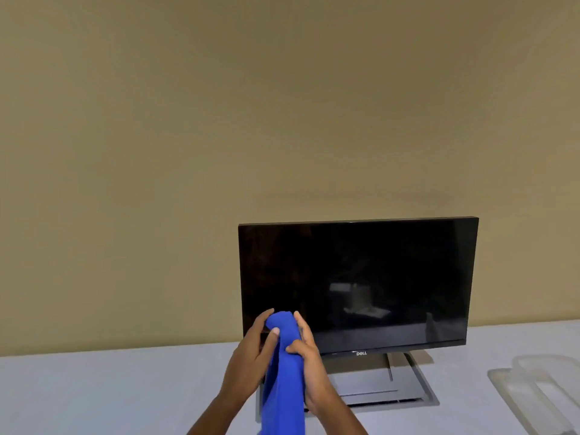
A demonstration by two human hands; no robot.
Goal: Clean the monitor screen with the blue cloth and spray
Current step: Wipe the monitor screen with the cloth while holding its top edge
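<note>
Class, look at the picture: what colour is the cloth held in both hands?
Solid blue cloth, no pattern; seen in the head view.

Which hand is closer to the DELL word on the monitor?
Right. The right hand grips the blue cloth just left of the DELL logo; the left hand is farther left, beyond the cloth.

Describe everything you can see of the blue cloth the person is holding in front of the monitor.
The blue cloth, a bright, soft-looking fabric, is bunched into a long upright bundle and held above the white table. The left hand and right hand grip it from either side. Its rounded top pokes out above them, in front of the lower left corner of the black monitor; contact with it cannot be told. The lower part hangs down past the frame's bottom edge. No pattern shows.
</note>
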